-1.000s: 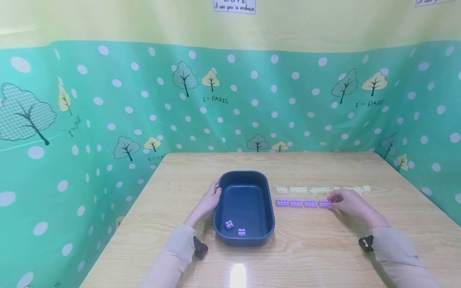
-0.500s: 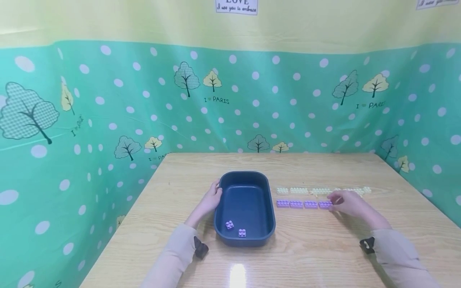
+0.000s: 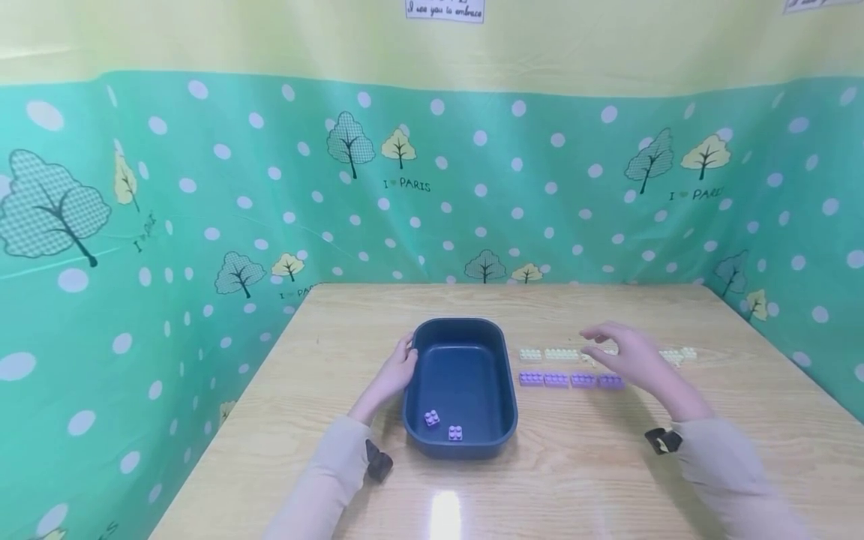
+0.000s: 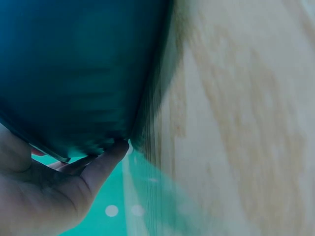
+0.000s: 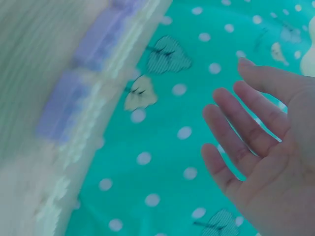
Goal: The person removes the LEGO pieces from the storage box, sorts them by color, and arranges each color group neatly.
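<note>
My left hand (image 3: 397, 373) grips the left wall of a dark blue plastic bin (image 3: 460, 450). In the left wrist view its fingers (image 4: 106, 164) lie along the bin's outer side, at the rim. Inside the bin are two small purple toy bricks, one turned askew (image 3: 432, 418) and one squarer (image 3: 455, 433). My right hand (image 3: 631, 360) hovers over the brick rows, its fingers apart with nothing between them. Below it runs a row of longer purple bricks (image 3: 531, 379). Behind that is a row of pale yellow bricks (image 3: 562, 354), partly hidden by the right hand.
Everything stands on a light wooden table (image 3: 351, 322). A green curtain (image 3: 432, 202) with dots and trees hangs behind it and along both sides.
My right hand has let go of the rightmost purple brick, risen and moved left with its fingers spread. The left hand and the bin have stayed put.
</note>
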`<state>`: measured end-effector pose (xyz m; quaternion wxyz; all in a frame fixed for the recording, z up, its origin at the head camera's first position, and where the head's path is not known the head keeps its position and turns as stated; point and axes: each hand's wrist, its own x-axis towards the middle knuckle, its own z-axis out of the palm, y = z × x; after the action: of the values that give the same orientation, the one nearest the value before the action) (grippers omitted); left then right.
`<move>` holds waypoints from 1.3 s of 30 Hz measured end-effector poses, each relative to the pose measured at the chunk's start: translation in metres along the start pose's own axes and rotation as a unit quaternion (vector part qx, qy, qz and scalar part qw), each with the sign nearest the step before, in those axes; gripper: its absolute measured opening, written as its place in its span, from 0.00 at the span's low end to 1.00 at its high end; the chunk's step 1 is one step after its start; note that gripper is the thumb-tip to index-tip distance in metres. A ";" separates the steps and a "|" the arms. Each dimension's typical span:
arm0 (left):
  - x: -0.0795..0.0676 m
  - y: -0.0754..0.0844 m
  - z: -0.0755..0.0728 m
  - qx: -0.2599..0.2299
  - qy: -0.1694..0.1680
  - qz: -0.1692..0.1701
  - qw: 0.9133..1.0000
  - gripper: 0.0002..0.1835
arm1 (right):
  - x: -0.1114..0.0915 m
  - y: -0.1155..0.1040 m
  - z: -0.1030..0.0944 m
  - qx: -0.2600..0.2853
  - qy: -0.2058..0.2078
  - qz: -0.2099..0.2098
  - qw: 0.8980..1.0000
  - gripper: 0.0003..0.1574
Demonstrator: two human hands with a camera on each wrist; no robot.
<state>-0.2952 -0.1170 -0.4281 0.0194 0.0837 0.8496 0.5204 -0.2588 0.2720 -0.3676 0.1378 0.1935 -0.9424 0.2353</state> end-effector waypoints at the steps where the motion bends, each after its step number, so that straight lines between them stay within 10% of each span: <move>1: 0.000 0.000 0.000 0.002 -0.001 -0.001 1.000 0.27 | 0.003 -0.004 0.002 0.003 0.002 -0.006 1.000 0.20; 39: 0.000 0.000 -0.001 -0.003 -0.001 -0.008 1.000 0.28 | 0.050 -0.108 0.069 0.029 -0.040 -0.184 0.982 0.16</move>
<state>-0.2953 -0.1179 -0.4274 0.0248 0.0769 0.8484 0.5231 -0.2686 0.1348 -0.3664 0.1355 0.3772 -0.8880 0.2255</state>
